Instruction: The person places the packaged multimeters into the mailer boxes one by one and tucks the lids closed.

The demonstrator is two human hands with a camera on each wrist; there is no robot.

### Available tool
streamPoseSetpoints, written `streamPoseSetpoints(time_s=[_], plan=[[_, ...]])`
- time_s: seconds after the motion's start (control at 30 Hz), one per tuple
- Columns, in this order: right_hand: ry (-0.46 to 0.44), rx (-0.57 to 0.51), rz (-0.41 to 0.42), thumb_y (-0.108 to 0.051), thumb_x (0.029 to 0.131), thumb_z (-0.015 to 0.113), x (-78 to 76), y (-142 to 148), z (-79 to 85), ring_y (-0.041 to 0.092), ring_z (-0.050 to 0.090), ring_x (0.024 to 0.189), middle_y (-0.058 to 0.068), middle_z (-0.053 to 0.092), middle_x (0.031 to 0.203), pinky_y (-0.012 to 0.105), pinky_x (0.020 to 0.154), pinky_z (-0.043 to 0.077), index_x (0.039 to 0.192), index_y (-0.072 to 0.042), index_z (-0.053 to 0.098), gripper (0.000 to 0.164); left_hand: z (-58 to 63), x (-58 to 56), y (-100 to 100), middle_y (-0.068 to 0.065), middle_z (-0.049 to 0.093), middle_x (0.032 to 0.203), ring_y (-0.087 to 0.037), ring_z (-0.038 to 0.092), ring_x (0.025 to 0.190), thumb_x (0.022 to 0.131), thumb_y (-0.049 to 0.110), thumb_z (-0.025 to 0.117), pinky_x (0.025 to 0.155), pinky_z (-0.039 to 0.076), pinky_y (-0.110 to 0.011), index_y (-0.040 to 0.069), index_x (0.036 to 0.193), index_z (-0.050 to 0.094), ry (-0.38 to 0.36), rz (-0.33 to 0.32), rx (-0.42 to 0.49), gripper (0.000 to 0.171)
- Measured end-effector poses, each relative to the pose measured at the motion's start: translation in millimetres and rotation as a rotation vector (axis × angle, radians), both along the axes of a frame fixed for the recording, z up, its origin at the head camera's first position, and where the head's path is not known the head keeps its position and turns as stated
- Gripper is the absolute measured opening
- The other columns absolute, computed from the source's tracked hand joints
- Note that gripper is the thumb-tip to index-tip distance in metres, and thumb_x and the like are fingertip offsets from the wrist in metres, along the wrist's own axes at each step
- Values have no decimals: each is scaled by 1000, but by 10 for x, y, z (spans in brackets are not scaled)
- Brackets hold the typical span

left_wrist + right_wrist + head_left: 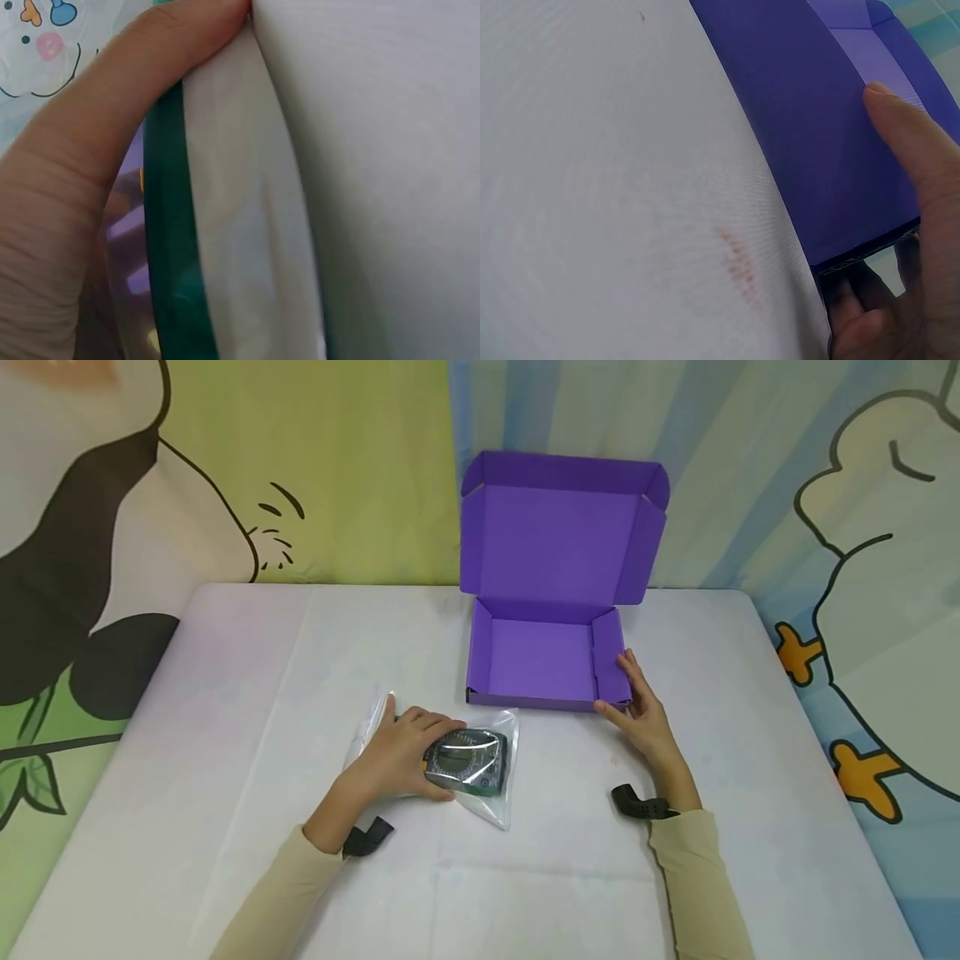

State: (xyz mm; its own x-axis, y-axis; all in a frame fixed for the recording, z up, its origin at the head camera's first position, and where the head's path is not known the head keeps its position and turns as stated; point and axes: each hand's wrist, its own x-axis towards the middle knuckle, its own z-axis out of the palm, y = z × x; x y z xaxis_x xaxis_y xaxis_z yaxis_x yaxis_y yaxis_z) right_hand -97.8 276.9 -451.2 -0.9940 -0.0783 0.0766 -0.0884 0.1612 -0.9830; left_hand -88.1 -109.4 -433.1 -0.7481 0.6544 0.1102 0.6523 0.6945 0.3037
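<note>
A dark green and black multimeter (483, 756) with a round dial lies in a clear plastic bag (495, 814) on the table. Over its left part, my left hand (401, 756) grips it through the bag, thumb at the near edge and fingers at the far edge. The left wrist view has the thumb (90, 127) beside the meter's green side (172, 225). A purple cardboard box (540, 656) stands behind with its lid raised and its inside bare. My right hand (652, 727) holds its front right corner, thumb (907, 135) over the front wall and fingers along the side, partly hidden.
The table (247, 693) has a white cover with fold lines. A cartoon-printed curtain (375, 468) hangs behind and around it. The raised lid (558, 543) stands close to that curtain. Each wrist wears a black camera mount (637, 803).
</note>
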Motion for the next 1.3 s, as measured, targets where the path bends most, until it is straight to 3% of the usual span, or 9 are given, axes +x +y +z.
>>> streamPoseSetpoints(time_s=[0.13, 0.37, 0.6, 0.77, 1.1, 1.3], plan=[[5, 12, -11, 7, 88, 66, -9, 24, -97, 27, 1, 150, 6, -1, 165, 23, 118, 14, 156, -12, 23, 82, 11, 29, -3, 2, 64, 123, -24, 57, 113, 52, 64, 86, 103, 15, -79, 24, 134, 56, 29, -7, -5, 96], [17, 12, -15, 6, 88, 67, -33, 36, -122, 26, 2, 150, 4, 0, 165, 23, 118, 14, 156, -13, 24, 83, 71, 70, -6, 3, 64, 123, -24, 56, 112, 50, 65, 86, 103, 16, -79, 24, 135, 56, 58, -14, 2, 98], [-4, 4, -6, 7, 89, 64, 37, -77, 120, 31, 1, 150, 10, -1, 164, 24, 118, 14, 154, -3, 23, 78, 229, 117, -19, 5, 63, 123, -21, 55, 110, 53, 65, 85, 104, 16, -78, 24, 135, 56, 128, -16, 62, 96], [-18, 26, -17, 5, 89, 65, 48, -70, 131, 31, 2, 150, 7, 1, 165, 24, 118, 15, 154, -4, 24, 78, 329, 145, -5, 4, 64, 122, -22, 56, 110, 52, 63, 87, 103, 16, -79, 23, 134, 57, 164, -13, 102, 95], [-15, 31, -19, 5, 89, 65, 55, -59, 132, 31, 2, 150, 7, 1, 165, 22, 118, 15, 154, -3, 23, 78, 442, 170, 102, -1, 64, 123, -27, 54, 113, 53, 56, 90, 102, 9, -81, 21, 135, 56, 246, 109, 206, 95], [4, 14, -8, 6, 88, 66, 6, -20, 29, 30, 2, 150, 9, 0, 164, 22, 118, 14, 155, -5, 23, 80, 452, 143, 142, 0, 63, 124, -27, 53, 113, 53, 55, 91, 103, 8, -80, 20, 136, 56, 259, 157, 222, 96]])
